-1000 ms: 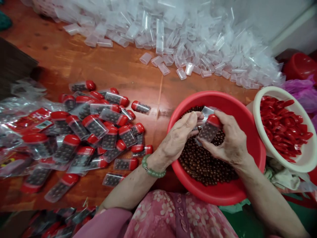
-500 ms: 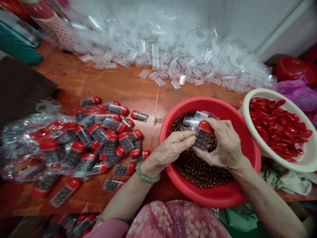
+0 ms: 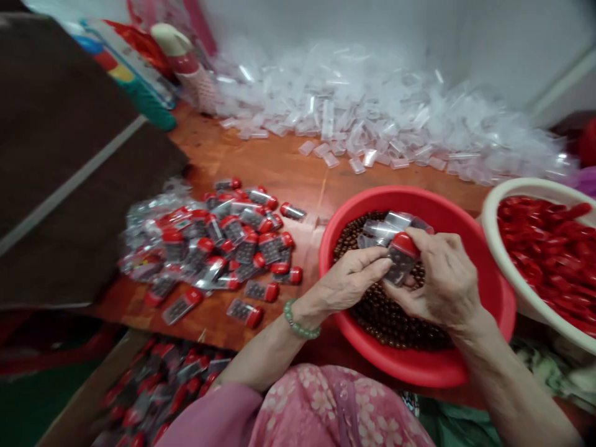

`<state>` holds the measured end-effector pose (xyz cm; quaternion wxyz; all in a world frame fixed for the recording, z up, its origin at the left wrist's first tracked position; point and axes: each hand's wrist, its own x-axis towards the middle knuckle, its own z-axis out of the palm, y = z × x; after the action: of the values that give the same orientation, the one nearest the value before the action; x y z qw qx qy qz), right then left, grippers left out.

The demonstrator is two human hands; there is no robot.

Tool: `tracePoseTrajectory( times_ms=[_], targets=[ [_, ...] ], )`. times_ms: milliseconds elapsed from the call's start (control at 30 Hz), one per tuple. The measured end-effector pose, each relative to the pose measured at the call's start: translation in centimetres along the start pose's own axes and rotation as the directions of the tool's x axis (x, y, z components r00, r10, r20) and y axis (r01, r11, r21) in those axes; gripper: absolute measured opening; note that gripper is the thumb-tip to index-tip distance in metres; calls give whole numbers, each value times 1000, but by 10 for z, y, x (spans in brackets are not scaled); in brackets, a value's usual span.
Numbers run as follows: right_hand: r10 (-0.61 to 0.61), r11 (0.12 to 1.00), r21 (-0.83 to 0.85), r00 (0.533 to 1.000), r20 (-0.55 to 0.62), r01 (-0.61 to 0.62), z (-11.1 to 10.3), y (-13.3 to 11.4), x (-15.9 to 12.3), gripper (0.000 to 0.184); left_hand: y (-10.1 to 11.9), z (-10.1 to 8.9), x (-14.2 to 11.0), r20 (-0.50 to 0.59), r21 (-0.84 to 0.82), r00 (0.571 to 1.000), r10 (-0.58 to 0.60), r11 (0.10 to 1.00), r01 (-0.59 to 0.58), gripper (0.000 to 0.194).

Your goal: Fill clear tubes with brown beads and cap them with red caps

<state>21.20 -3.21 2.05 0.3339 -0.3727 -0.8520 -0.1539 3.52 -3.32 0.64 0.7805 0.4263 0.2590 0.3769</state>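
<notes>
Above the red basin (image 3: 347, 211) both my hands grip one small clear plastic container (image 3: 401, 264) with a red cap, filled with dark brown balls. My left hand (image 3: 358, 273), with a green bead bracelet at the wrist, pinches its left side. My right hand (image 3: 440, 276) closes round the cap and right side. Loose brown balls (image 3: 395, 332) fill the bottom of the basin. Several clear empty containers (image 3: 384, 228) lie on the balls just behind my hands.
Filled red-capped containers (image 3: 235, 233) are heaped at left, with more in a lower pile (image 3: 162, 385) below the table edge. Clear empty containers (image 3: 372, 130) line the wall. A cream basin (image 3: 490, 230) holds red caps (image 3: 549, 254). A dark box (image 3: 69, 186) stands left.
My view has swung left, so everything sits further right and more of the dark box and lower pile shows. Both hands still hold the capped container, which is tilted slightly more.
</notes>
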Motion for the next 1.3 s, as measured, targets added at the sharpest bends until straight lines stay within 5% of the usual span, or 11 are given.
tracePoseTrajectory(
  times_ms=[200, 333, 467, 567, 633, 733, 767, 867, 1000, 1067, 1300],
  targets=[
    [-40, 997, 64, 994, 105, 33, 5, 1, -10, 89, -2, 5, -10, -124, 61, 992, 16, 998, -9, 29],
    [58, 989, 118, 966, 251, -90, 10, 1, -15, 103, 12, -15, -35, -255, 262, 957, 140, 962, -71, 30],
    [62, 992, 87, 949, 309, -94, 13, 6, -20, 71, 32, -65, -70, -518, 735, 711, 475, 672, 86, 31],
    [80, 993, 57, 932, 352, -107, 13, 9, -22, 45, 46, -113, -92, -589, 808, 473, 655, 467, 359, 29],
    [118, 992, 3, 917, 382, -129, 10, 11, -22, 36, 53, -143, -101, -576, 791, 380, 724, 377, 482, 29],
    [245, 968, -165, 863, 442, -190, 6, 16, -21, 28, 60, -175, -106, -501, 822, 407, 764, 274, 499, 43],
    [291, 952, -228, 843, 452, -206, 5, 18, -21, 25, 60, -180, -106, -499, 829, 467, 730, 243, 504, 51],
    [367, 919, -323, 789, 492, -226, 4, 24, -22, 14, 53, -180, -99, -447, 829, 452, 772, 168, 533, 71],
    [321, 946, -181, 698, 640, -269, 10, 24, -21, 11, 33, -146, -74, -272, 926, 588, 762, 40, 376, 60],
    [279, 949, -97, 652, 705, -301, 14, 22, -18, 20, 20, -125, -57, -120, 979, 575, 809, 1, 203, 48],
    [150, 967, -42, 432, 889, -249, 29, 20, -13, 25, -13, -71, -18, 30, 984, 672, 740, 96, -149, 32]
  ],
)
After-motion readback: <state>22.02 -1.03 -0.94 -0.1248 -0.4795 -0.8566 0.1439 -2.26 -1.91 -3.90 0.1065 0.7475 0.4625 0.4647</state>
